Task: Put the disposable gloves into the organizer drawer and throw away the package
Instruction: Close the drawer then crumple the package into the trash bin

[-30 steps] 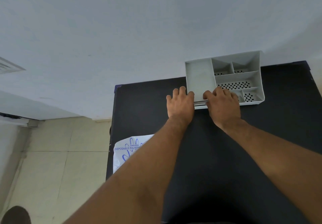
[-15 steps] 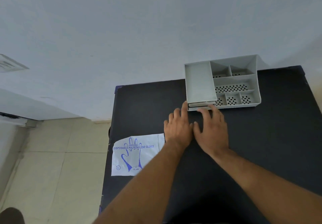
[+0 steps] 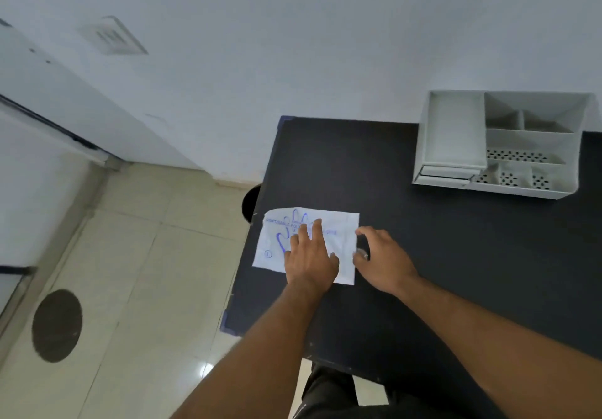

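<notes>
**Glove package** (image 3: 342,243): flat white plastic pouch printed in blue with a hand outline and the words "DISPOSABLE POLYETHYLENE GLOVES", partly covered. It lies on the dark worktop (image 3: 456,272) near the left edge, well apart from the organizer.

**Left hand** (image 3: 309,255): laid palm down on the middle of the package, fingers straight and slightly spread, pressing it flat. It holds nothing.

**Right hand** (image 3: 382,257): at the right edge of the package, thumb and forefinger curved and spread apart, tips at the edge. Whether they have hold of the plastic cannot be told.

**Organizer** (image 3: 456,132): pale grey plastic, at the far right of the worktop against the wall (image 3: 293,44). It has one large plain compartment on the left and smaller ones with perforated floors on the right.

**Organizer drawer** (image 3: 443,172): a shallow front shows beneath the large left compartment.

**Surroundings**: cream tiled floor (image 3: 146,272) to the left, with a dark round disc (image 3: 57,325) set in it, and a vent (image 3: 112,35) on the wall.
</notes>
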